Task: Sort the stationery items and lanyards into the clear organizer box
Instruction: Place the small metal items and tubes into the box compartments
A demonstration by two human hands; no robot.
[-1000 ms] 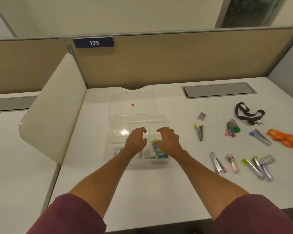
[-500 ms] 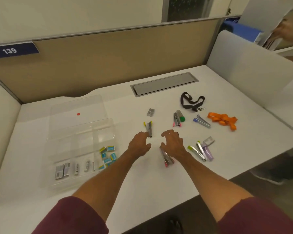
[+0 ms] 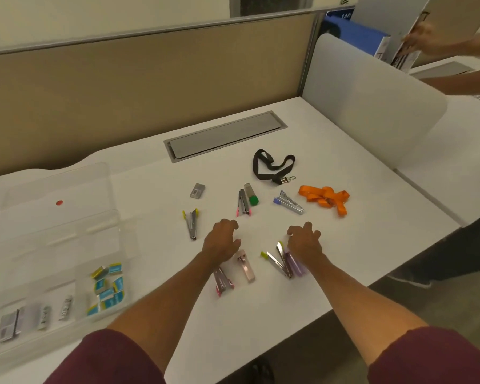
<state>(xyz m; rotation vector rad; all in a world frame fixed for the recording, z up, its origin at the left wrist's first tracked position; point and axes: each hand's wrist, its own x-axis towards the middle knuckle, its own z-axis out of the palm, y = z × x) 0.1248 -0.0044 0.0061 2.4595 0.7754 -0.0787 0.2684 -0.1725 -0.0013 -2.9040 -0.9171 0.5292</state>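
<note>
Left hand (image 3: 221,242) and right hand (image 3: 305,242) are held loosely curled over the staplers (image 3: 245,266), nothing gripped. Organizer box (image 3: 117,231) lies well left. Risk: crowded staplers may be knocked aside or grabbed together.

Left: clear plastic organizer box (image 3: 53,261) on the white table (image 3: 372,231).
Inside box: small blue-and-yellow cardboard staple boxes (image 3: 107,286), near right compartment.
Far right: black fabric lanyard (image 3: 263,177), behind and left of orange fabric lanyard (image 3: 323,196).
</note>
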